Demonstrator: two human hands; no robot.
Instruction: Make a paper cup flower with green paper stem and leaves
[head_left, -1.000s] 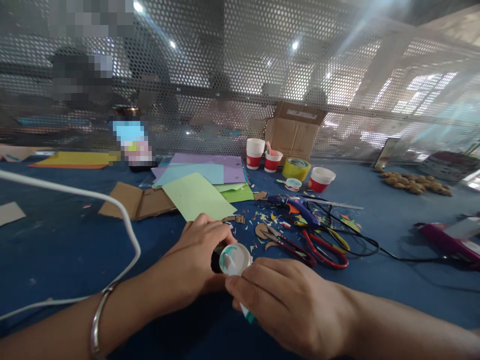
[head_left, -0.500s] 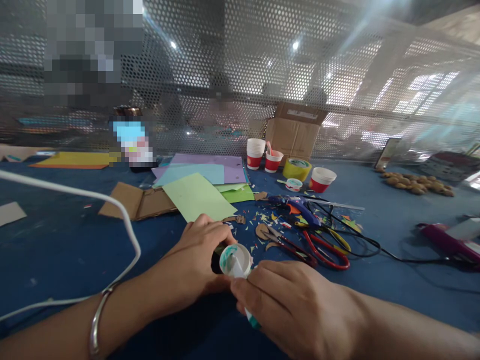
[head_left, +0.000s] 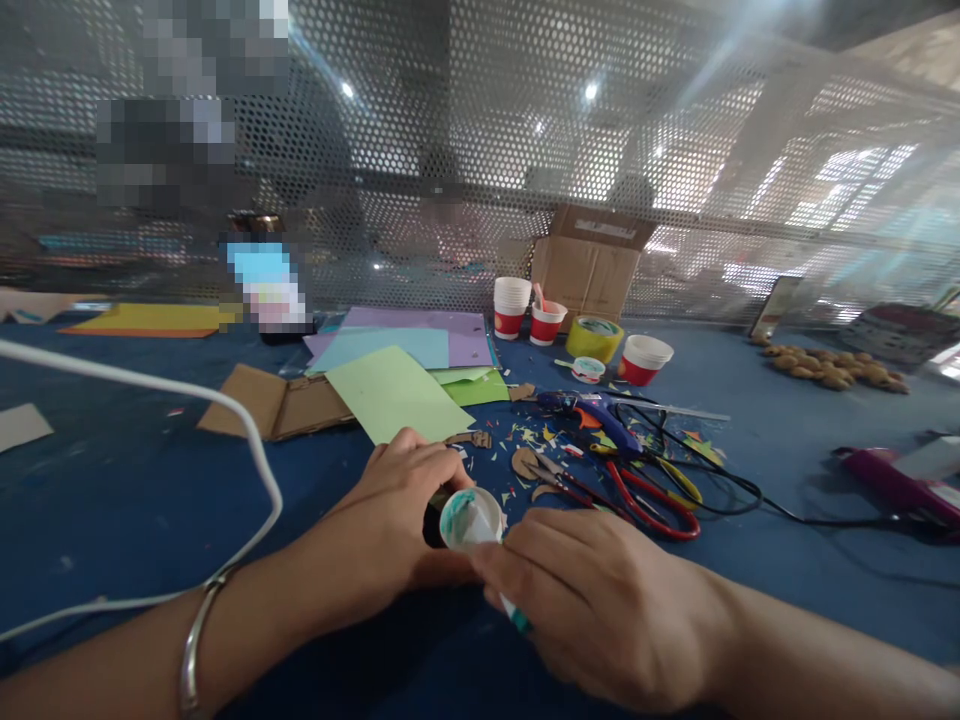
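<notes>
My left hand (head_left: 405,495) is curled around a small white paper cup (head_left: 452,518), its thumb and fingers on the cup's side. Teal paint coats part of the cup's inner wall. Pinched in my right hand (head_left: 600,605) is a white flat stick (head_left: 480,530), tilted with its far end inside the cup. Teal also shows on the stick's near end, below my fingers. The stick's tip and the cup's bottom cannot be made out. A dark area sits between my left palm and the cup.
Scissors (head_left: 574,488), red-handled pliers (head_left: 652,505) and a blue glue gun (head_left: 600,410) with black cable lie right of centre among paper scraps. Coloured paper (head_left: 397,390), cardboard (head_left: 277,400), paper cups (head_left: 510,310) and yellow tape (head_left: 594,340) stand behind. A white cable (head_left: 247,430) crosses the left.
My right hand has shifted slightly right and up, and the stick's angle in the cup has changed. My left hand and the cup stay nearly in place.
</notes>
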